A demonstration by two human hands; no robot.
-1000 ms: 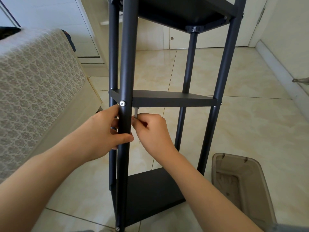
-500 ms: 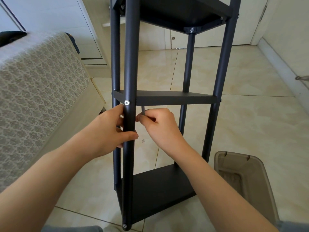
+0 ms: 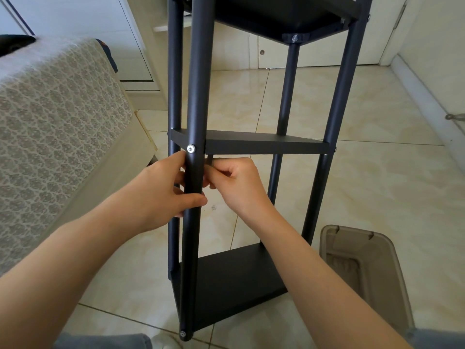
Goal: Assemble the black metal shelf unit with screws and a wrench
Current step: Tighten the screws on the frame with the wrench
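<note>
Nudged nearer the middle shelf (image 3: pixel 264 144) than a second ago: left hand (image 3: pixel 161 195), fingers wrapping the front post (image 3: pixel 198 96) — stiff, smooth tube, best gripped mid-span; right hand (image 3: pixel 239 182), fingers curled, pinching the wrench (image 3: pixel 210 158) — shelf unit (image 3: pixel 239 280) upright on floor (image 3: pixel 377 172).

Upright black shelf unit (image 3: pixel 234 280), silver screw (image 3: pixel 191 148) in near post (image 3: pixel 198 84), wrench (image 3: pixel 210 158) tip under middle shelf (image 3: pixel 266 147).
</note>
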